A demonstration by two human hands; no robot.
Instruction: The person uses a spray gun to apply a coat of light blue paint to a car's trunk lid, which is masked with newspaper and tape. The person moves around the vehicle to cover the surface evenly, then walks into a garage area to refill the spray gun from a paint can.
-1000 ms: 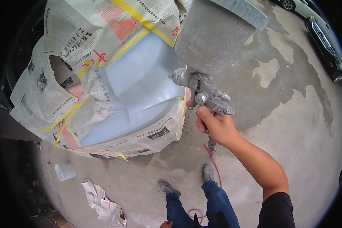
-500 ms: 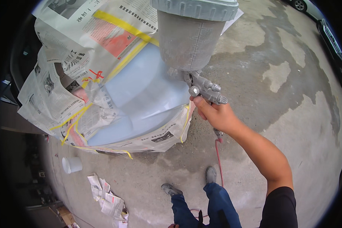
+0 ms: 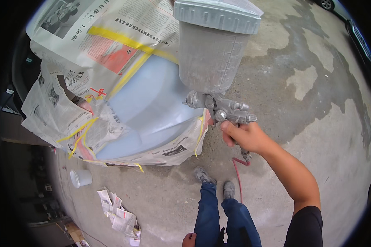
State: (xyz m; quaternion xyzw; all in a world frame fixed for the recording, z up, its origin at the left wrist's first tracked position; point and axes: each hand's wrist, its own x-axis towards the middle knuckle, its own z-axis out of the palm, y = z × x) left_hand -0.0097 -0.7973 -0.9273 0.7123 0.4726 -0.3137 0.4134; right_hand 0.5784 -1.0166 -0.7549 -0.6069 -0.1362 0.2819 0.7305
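Observation:
My right hand is wrapped around the handle of a grey spray gun. A large, paint-coated cup with a ribbed lid sits on top of the gun. The nozzle points left toward a smooth, pale-blue car panel, and there is a gap between them. Newspaper surrounds the panel, held down by yellow masking tape. Below the gun, a red hose runs down toward my legs. Only part of my left hand shows beside my thigh at the lower edge; its fingers are mostly hidden.
A white bucket stands on the concrete floor at the left. Crumpled newspaper lies nearer to me. Dark wet patches mark the ground at the right, and parked cars stand at the far right.
The spray gun has shifted right and slightly toward me, bringing its nozzle into view. My left foot has stepped forward and right. More of my left hand shows.

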